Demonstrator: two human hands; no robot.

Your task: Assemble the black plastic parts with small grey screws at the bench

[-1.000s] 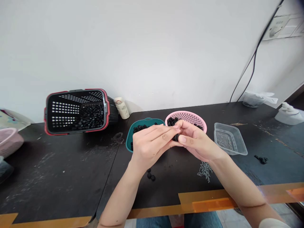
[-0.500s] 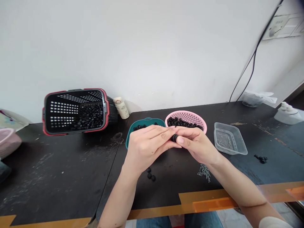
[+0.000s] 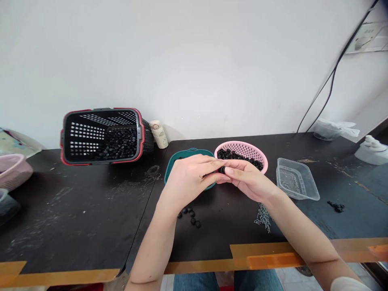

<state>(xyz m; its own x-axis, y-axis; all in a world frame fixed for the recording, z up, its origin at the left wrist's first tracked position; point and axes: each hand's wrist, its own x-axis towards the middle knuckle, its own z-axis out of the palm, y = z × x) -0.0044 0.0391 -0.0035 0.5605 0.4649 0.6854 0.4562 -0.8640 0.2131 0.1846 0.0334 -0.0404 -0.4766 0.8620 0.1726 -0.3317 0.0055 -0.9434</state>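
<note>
My left hand and my right hand meet above the table, both closed on one small round black part. Fingers cover most of it, so its exact kind does not show. Behind my left hand is a teal tray, partly hidden. A pink perforated basket full of small black parts stands just beyond my right hand. Several round black caps lie on the table below my left hand. Small metal screws are heaped under my right forearm.
A black basket with a red rim lies tipped at the left, black parts inside. Beside it stands a cream-coloured bottle. At the right are a clear plastic box and some black bits. Orange tape runs along the front edge.
The view has shifted slightly, and my hands sit a little further back. The grip on the black part has altered slightly, with less of it showing. More round caps show below my left hand.
</note>
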